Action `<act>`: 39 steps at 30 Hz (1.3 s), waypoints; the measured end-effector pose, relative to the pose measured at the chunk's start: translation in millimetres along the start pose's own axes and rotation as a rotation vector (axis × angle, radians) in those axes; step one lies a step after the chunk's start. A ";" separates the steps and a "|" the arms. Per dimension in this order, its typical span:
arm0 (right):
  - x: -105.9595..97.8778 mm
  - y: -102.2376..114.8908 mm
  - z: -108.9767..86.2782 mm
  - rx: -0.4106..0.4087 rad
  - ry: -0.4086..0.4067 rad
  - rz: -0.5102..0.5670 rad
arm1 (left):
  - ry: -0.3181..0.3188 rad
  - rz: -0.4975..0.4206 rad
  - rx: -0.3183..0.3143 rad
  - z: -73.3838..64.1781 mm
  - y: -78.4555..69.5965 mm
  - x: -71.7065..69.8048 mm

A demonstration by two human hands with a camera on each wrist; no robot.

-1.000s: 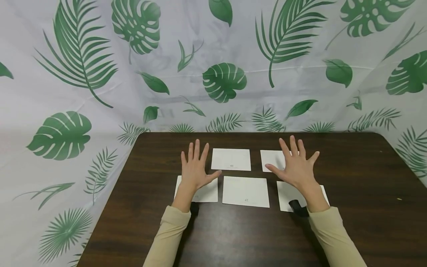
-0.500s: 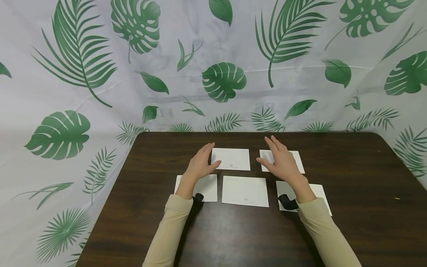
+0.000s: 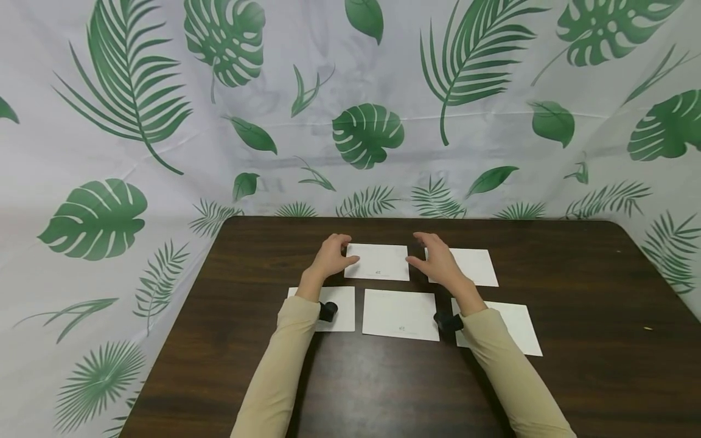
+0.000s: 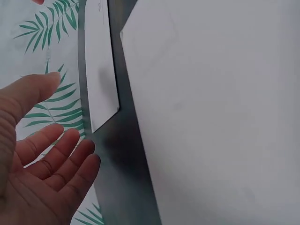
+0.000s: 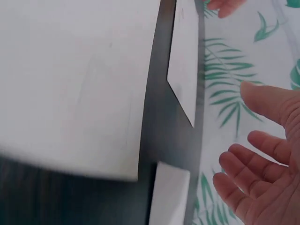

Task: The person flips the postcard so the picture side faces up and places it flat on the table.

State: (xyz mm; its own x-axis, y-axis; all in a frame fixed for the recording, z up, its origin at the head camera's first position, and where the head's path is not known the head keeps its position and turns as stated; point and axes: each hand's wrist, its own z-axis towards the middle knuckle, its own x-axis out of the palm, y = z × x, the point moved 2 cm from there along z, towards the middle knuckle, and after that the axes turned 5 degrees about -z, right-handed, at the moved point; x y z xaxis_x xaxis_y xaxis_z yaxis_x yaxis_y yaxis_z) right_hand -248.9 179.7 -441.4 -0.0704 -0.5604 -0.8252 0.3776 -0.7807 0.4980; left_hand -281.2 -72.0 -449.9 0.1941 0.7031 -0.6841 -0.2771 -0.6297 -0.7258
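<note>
Five white cards would be too exact a tally, so several white cards lie on the dark wooden table in two rows. At the left end of the back-row card (image 3: 378, 263) is my left hand (image 3: 328, 257), its fingers relaxed and holding nothing. My right hand (image 3: 436, 258) is at that card's other end, overlapping the back-right card (image 3: 475, 266) in the head view, with fingers loosely bent. Both palms face each other across the back-row card. In the left wrist view the left fingers (image 4: 70, 159) are spread from the thumb. The right wrist view shows the right fingers (image 5: 243, 173) likewise apart from the thumb.
The front row has a left card (image 3: 342, 307), a middle card (image 3: 401, 314) and a right card (image 3: 517, 328). Dark wrist cameras sit above them. A white leaf-print cloth (image 3: 301, 140) hangs behind the table (image 3: 383, 389).
Both hands have turned from spread and palm-down to facing each other. They have moved inward to the two ends of the back-row card, the right hand travelling leftward.
</note>
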 end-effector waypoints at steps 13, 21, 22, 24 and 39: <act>25.1 -4.1 27.7 0.123 0.164 0.089 | 0.035 -0.074 -0.089 20.9 16.8 0.5; 28.0 -2.6 41.8 0.176 0.285 -0.005 | 0.102 -0.004 -0.172 25.8 13.3 -1.2; 28.2 -2.5 43.8 0.181 0.303 -0.016 | 0.106 0.002 -0.178 26.9 13.4 -1.4; 27.7 -2.2 47.4 0.195 0.335 -0.026 | 0.118 0.010 -0.194 28.3 12.0 -2.1; 28.4 1.2 70.3 0.256 0.503 -0.210 | 0.166 0.052 -0.219 30.5 8.5 -2.5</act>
State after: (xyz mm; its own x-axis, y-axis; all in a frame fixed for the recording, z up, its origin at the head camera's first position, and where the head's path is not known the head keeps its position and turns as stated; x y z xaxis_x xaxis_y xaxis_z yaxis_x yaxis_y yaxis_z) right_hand -315.4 143.4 -445.4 0.3494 -0.2364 -0.9067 0.1637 -0.9374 0.3075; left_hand -312.8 -69.0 -452.1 0.3419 0.6152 -0.7104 -0.0848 -0.7327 -0.6753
